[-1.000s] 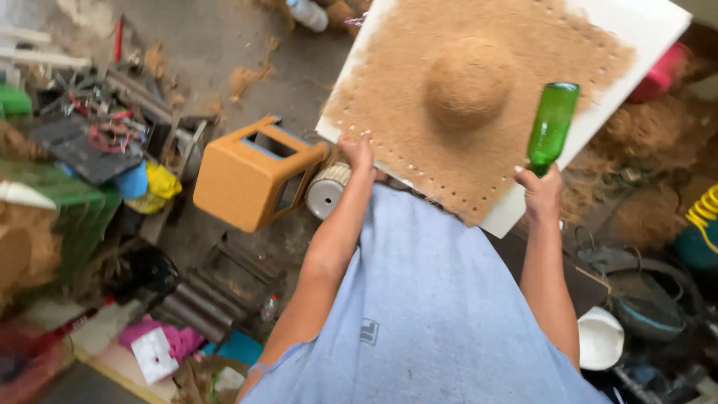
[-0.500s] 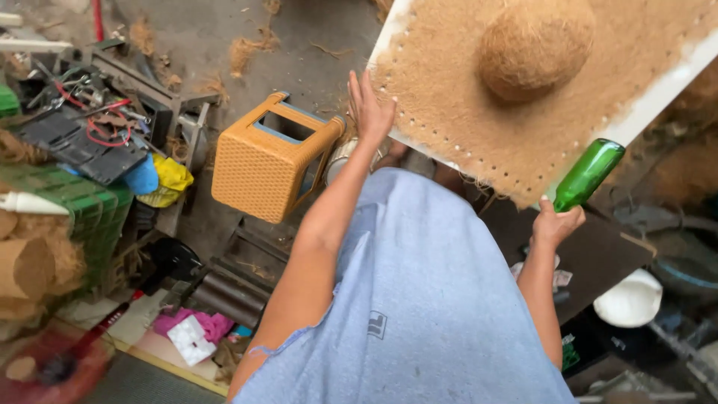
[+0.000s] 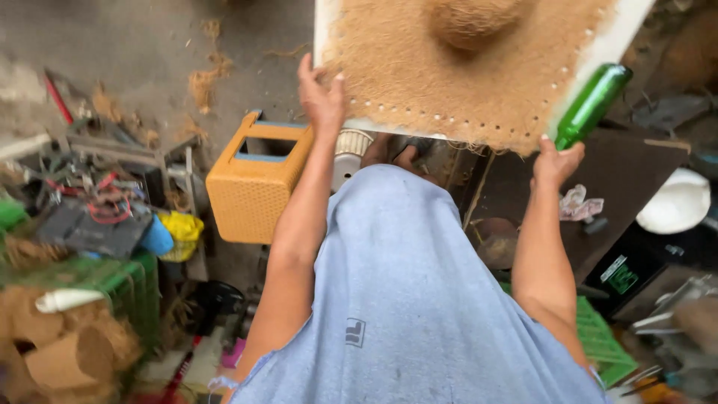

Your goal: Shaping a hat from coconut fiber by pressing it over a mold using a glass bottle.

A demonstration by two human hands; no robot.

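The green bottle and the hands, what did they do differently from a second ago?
The left hand slid from the board's near edge onto its left corner, fingers spread on the brown fibre mat. The right hand tipped the green bottle from nearly upright to slanting right. The white board now sits higher in view. Unchanged: the right hand's grip on the bottle, and the orange stool below.
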